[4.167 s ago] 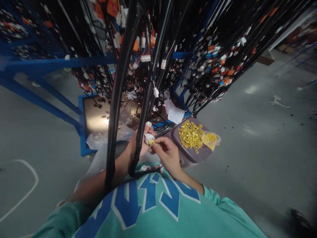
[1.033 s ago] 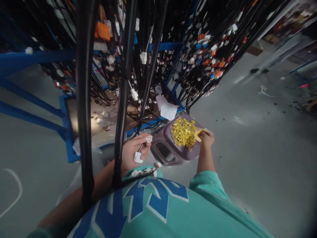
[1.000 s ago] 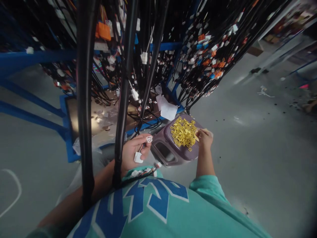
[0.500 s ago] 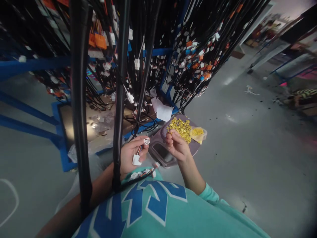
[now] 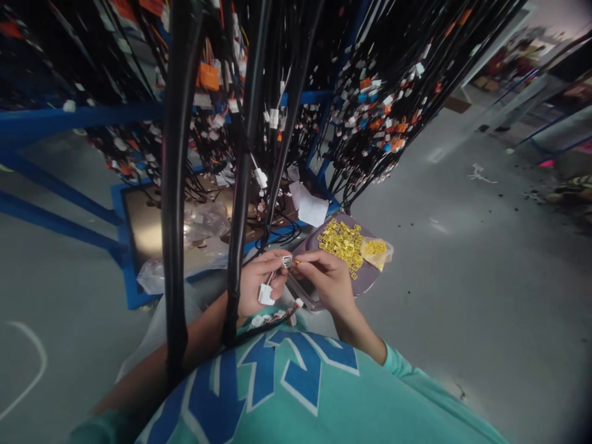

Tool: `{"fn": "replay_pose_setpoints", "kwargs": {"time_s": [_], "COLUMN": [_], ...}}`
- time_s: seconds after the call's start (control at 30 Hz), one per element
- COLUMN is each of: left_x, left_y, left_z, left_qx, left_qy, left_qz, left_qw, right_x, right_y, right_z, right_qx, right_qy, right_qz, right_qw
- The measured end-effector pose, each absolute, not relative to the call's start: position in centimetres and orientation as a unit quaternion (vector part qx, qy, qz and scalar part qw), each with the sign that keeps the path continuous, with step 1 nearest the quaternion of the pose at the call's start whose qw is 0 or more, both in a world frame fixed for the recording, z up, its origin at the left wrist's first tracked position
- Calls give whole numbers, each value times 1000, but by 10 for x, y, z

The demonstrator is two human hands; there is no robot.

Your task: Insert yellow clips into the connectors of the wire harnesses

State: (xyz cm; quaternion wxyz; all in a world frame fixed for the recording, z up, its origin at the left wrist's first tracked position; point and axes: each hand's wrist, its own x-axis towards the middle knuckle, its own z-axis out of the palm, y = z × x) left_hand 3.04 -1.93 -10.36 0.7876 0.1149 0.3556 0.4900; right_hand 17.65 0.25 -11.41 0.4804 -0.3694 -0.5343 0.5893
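My left hand (image 5: 259,285) is closed on a small white connector (image 5: 287,261), its open face turned toward my right hand. A second white connector (image 5: 266,295) hangs on wires below those fingers. My right hand (image 5: 329,277) pinches a tiny yellow clip (image 5: 297,263) right beside the white connector; whether the two touch I cannot tell. Behind my right hand, a heap of yellow clips (image 5: 341,242) lies on a grey-purple plastic stool (image 5: 365,285). More wired white connectors (image 5: 266,319) rest against my shirt.
Thick black cable bundles (image 5: 176,185) hang close in front of my left arm. A blue rack (image 5: 121,246) stands ahead, crowded with harnesses and coloured connectors (image 5: 370,117). A plastic bag of yellow clips (image 5: 377,251) sits at the stool's edge. White paper (image 5: 311,206) lies on the rack base.
My right hand has moved left from the heap's edge and brought the yellow clip up to the white connector. My left hand keeps its hold. The whole view has shifted slightly.
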Motion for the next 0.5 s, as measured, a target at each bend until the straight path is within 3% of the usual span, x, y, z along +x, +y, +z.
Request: {"fn": "replay_pose_setpoints", "kwargs": {"time_s": [0.2,0.5], "left_x": [30,30], "left_y": [-20,-21], "left_z": [-103,-103], "left_qx": [124,147], "left_qy": [355,341], "left_qz": [490,494], "left_qw": [786,786], "right_x": [172,172], "right_y": [3,3], "right_z": [-114,-117], "right_qx": [-339,-356], "right_qy": [-646,-658], "right_qz": [468,470], "right_qw": [499,468]}}
